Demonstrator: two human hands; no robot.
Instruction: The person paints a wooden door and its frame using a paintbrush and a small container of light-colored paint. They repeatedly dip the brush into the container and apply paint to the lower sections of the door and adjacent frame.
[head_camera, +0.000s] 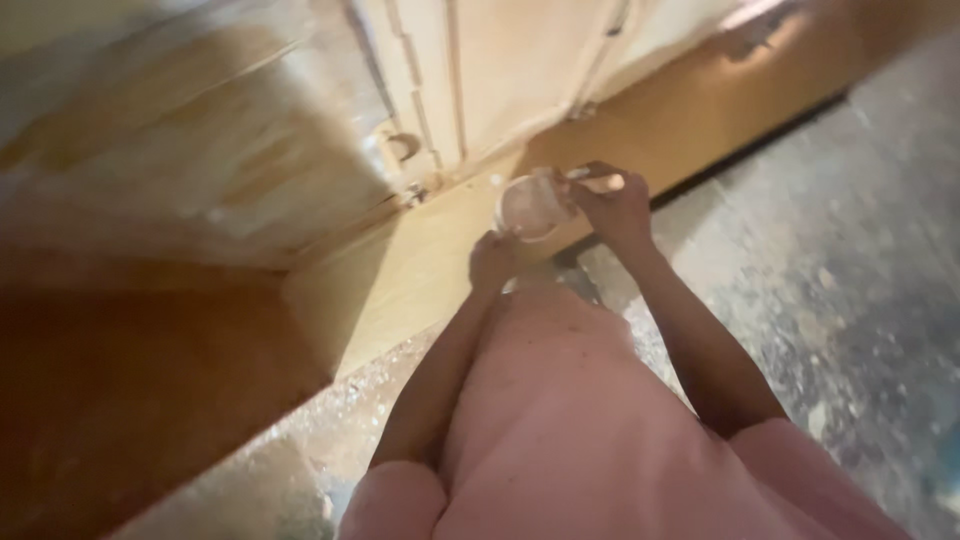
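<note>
Nearest to the camera, the left hand (492, 262) is closed under the small round whitish cup (530, 207) and carries it from below, in front of the body. Just beyond, the right hand (612, 205) touches the cup's right rim — its fingers pinch a thin pale thing, too blurred to name — with the wooden cabinet doors (480, 80) behind.

The small bowl (530, 207) in the grip is whitish pink. Below it the garment (560, 420) is plain pink, the wooden cabinet (300, 150) behind is yellow-brown, and the floor (850, 280) is speckled grey.
</note>
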